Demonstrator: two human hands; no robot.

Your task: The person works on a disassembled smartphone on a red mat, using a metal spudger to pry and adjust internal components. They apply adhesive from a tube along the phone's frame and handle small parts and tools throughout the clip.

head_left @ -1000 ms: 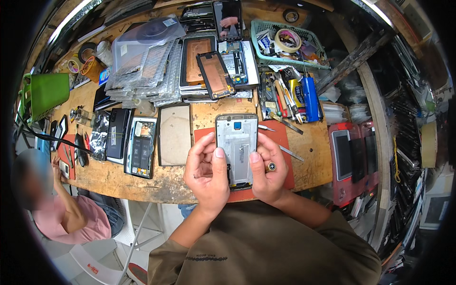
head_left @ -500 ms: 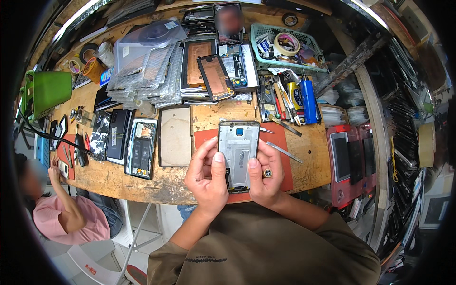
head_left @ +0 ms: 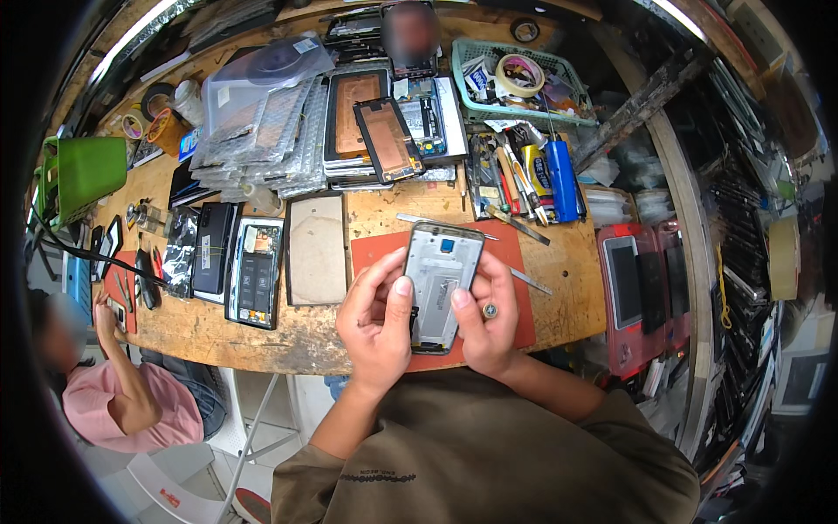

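As L hand (head_left: pixel 375 316) & R hand (head_left: pixel 489 325) grip the phone frame (head_left: pixel 436 275), fingers curled, we'd guess light, stiff, prob. best held by edges.

A head-worn wide fisheye looks steeply down from near the table (head_left: pixel 292 339), facing across it.
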